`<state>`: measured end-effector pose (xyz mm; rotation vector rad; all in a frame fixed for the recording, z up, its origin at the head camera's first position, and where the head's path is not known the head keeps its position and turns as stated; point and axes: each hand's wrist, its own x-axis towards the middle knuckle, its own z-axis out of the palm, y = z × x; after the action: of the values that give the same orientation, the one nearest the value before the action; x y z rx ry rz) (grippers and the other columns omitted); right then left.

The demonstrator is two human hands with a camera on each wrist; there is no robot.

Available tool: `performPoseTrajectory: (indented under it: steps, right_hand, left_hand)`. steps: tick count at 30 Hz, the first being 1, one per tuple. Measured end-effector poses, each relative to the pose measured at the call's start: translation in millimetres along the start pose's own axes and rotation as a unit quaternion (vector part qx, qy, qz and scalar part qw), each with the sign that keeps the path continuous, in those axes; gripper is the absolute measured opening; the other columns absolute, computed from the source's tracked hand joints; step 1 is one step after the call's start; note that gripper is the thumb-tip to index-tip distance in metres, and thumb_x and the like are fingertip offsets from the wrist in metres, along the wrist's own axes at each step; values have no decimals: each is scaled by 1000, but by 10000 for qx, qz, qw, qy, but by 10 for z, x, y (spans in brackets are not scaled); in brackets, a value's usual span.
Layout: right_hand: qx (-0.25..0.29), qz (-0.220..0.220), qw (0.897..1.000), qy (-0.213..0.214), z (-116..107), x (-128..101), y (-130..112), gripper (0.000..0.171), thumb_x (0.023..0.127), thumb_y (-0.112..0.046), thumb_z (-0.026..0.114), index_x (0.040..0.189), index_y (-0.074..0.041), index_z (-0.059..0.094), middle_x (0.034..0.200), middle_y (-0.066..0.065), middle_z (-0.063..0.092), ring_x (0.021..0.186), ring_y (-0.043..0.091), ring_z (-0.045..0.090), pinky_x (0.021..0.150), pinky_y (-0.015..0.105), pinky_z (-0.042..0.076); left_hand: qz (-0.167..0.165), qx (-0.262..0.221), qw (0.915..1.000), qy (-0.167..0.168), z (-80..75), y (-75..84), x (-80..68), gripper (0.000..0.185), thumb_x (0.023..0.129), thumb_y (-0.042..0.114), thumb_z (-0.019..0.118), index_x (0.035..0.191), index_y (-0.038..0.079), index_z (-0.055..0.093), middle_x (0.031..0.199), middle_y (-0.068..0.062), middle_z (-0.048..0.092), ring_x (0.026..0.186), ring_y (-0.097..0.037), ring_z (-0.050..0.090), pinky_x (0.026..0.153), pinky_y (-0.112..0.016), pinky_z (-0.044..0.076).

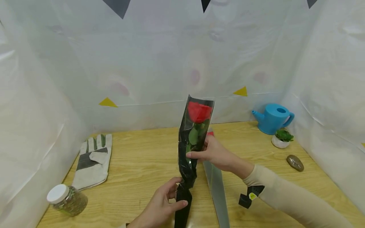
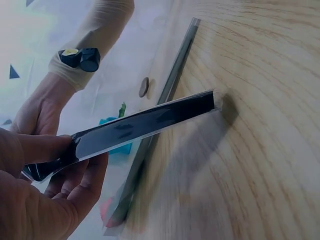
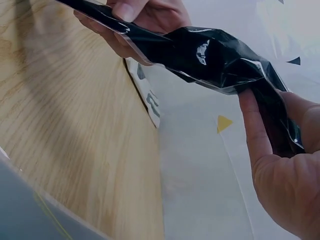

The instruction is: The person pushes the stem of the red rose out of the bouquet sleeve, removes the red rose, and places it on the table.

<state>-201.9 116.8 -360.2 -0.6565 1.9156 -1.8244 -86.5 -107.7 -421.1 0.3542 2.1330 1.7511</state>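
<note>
A single red rose (image 1: 199, 112) in a black and clear wrapper is held up over the table by both hands. My left hand (image 1: 161, 204) pinches the narrow lower part of the wrapper (image 2: 125, 129), thumb on one side and fingers behind. Higher up, below the bloom, my right hand (image 1: 218, 154) grips the sleeve, its thumb across the front. The wrapper is crumpled and bent between the two hands. Beside it on the table lies a long grey sleeve (image 1: 219, 193), with a bit of red showing at its far end behind the right hand.
A work glove (image 1: 92, 161) and a white-lidded jar (image 1: 68, 200) lie at the left. To the right are a blue watering can (image 1: 273, 118), a small potted succulent (image 1: 281, 139) and a brown stone (image 1: 295, 162). White plastic sheeting (image 1: 159, 63) encloses the wooden table.
</note>
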Motion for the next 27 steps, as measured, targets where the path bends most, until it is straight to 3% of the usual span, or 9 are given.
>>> performPoseTrajectory:
  steps: [7, 15, 21, 27]
  right_hand:
    - [32, -48, 10000, -79, 66, -9, 30, 45, 84, -11, 81, 122, -2, 60, 109, 19, 67, 91, 30, 67, 73, 54, 55]
    - [204, -96, 9995, -200, 137, -37, 88, 48, 84, -9, 80, 125, 0, 58, 111, 17, 68, 97, 32, 67, 73, 52, 56]
    - [243, -131, 9996, 18, 153, -45, 77, 56, 83, -7, 81, 131, -3, 52, 116, 18, 66, 101, 33, 66, 73, 49, 57]
    - [220, 29, 9996, 176, 140, -36, 52, 63, 81, -6, 83, 134, -6, 50, 120, 16, 64, 105, 31, 63, 75, 46, 56]
  left_hand:
    - [441, -418, 9981, 92, 27, 4, 18, 51, 86, 2, 75, 132, 9, 55, 96, -9, 64, 93, -23, 69, 77, -28, 54]
    - [507, -582, 9970, 86, 9, 12, 16, 49, 86, -1, 75, 130, 7, 55, 92, -11, 61, 93, -25, 69, 74, -29, 55]
    - [493, -358, 9980, 138, -9, 24, 27, 50, 86, 1, 75, 131, 8, 54, 91, -9, 59, 90, -24, 68, 73, -29, 55]
    - [479, 236, 9986, 54, -28, -4, 30, 53, 86, 5, 77, 132, 10, 52, 87, -5, 52, 70, -12, 59, 57, -22, 49]
